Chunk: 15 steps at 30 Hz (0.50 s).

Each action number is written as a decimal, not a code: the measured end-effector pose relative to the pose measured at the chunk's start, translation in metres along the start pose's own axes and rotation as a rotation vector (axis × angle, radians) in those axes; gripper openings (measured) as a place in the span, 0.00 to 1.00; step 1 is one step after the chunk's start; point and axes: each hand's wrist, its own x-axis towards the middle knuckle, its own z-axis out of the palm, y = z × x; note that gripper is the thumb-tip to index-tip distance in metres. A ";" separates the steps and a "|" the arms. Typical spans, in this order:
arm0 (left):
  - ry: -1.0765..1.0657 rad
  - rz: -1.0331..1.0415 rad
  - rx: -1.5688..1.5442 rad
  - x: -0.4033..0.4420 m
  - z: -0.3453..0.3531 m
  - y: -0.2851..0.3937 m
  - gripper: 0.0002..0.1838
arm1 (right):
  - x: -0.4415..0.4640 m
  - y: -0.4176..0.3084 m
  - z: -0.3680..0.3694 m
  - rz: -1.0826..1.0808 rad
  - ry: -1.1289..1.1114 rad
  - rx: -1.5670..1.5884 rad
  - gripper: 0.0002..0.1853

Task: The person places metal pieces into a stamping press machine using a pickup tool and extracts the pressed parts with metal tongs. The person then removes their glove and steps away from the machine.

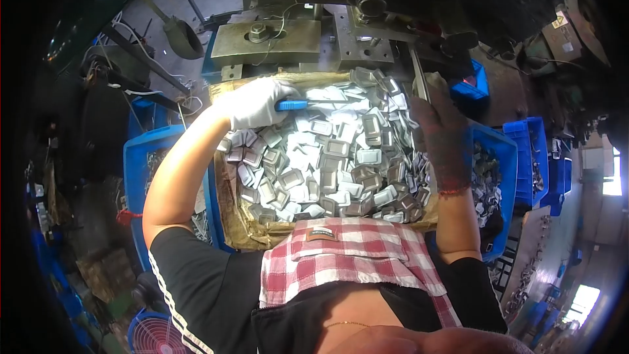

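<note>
My left hand (257,103), in a white glove, is closed around the blue handle of a screwdriver (292,105). Its thin metal shaft points right, over the far part of a heap of small rectangular metal pieces (335,148). On the right side of the heap is my right hand (447,137), in a dark glove with a red cuff edge. Its fingers are in shadow and appear closed on a flat metal strip (419,76) that runs up toward the machine. The heap fills a worn box (230,213) right in front of my apron.
A machine with a bolted steel block (265,40) and a drilled plate (364,42) stands just beyond the box. Blue bins flank it, one at the left (135,177) and one at the right (508,157). A fan (157,334) is at lower left.
</note>
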 end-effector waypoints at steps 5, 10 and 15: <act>-0.082 -0.238 0.003 0.011 0.002 0.019 0.18 | -0.025 -0.035 -0.012 0.298 -0.108 0.037 0.20; 0.334 -0.446 -0.123 -0.011 0.012 0.005 0.14 | -0.053 -0.030 -0.014 0.227 -0.179 0.074 0.21; 0.550 -0.487 -0.984 -0.030 0.016 0.011 0.13 | -0.072 -0.033 0.000 0.272 -0.479 0.329 0.21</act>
